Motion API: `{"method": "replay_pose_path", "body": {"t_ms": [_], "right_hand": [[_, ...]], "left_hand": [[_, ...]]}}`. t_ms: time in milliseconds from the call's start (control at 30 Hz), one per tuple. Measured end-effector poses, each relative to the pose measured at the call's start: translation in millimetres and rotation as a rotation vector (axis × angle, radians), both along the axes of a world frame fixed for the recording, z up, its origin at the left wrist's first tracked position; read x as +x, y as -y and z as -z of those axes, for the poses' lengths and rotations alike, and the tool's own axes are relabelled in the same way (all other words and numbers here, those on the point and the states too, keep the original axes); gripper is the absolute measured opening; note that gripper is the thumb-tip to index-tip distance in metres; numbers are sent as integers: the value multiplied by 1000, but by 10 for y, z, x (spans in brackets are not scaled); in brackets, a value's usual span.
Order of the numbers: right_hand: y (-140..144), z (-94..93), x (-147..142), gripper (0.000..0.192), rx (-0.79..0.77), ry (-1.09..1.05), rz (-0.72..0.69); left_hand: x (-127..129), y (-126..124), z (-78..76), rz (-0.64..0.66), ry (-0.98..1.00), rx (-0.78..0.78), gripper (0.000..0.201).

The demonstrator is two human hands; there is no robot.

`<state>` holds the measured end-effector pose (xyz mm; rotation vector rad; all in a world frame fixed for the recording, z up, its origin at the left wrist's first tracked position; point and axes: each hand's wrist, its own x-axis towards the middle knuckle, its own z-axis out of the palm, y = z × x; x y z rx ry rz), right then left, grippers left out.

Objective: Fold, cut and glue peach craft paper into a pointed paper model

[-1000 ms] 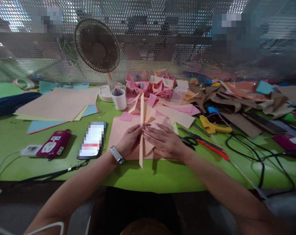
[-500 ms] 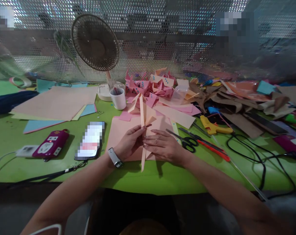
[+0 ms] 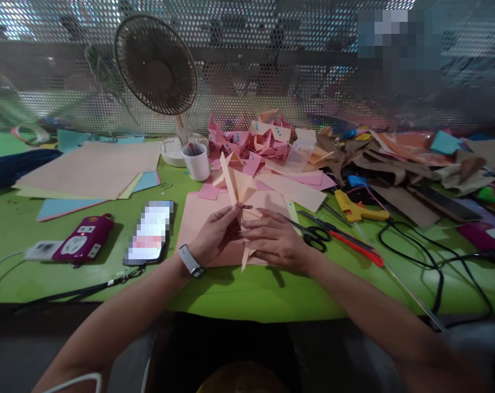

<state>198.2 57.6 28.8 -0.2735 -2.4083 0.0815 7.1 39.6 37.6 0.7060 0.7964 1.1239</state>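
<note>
Fingers (image 3: 236, 214) of left hand (image 3: 214, 234) and right hand (image 3: 274, 240) pinched together on folded peach paper (image 3: 236, 185), raised just above peach sheet (image 3: 198, 218) on green bench (image 3: 247, 289). Perforated metal screen (image 3: 272, 65) behind; fan (image 3: 155, 65), white cup (image 3: 198, 161), pink paper pile (image 3: 251, 144), phone (image 3: 151, 232), scissors (image 3: 312, 234) around.

peach folded paper (image 3: 237, 184); green table (image 3: 247, 289); yellow glue gun (image 3: 356, 209); pink paper pile, blue dots (image 3: 251, 144); white cup (image 3: 198, 162).
</note>
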Motion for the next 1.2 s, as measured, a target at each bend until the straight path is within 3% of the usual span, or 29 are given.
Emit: {"method": "replay_pose_path", "body": {"t_ms": [233, 500, 800, 1000, 1200], "right_hand": [[-9, 7, -27, 13, -101, -159, 79], [-17, 15, -28, 11, -194, -177, 43], [22, 39, -46, 14, -319, -241, 254], [96, 56, -104, 14, -315, -338, 410], [79, 63, -109, 23, -384, -304, 432]], "left_hand": [[13, 5, 23, -59, 14, -8, 41], [26, 2, 30, -70, 31, 13, 39], [69, 28, 28, -106, 57, -14, 37], [85, 41, 17, -120, 80, -2, 41], [92, 56, 46, -69, 77, 29, 42]]}}
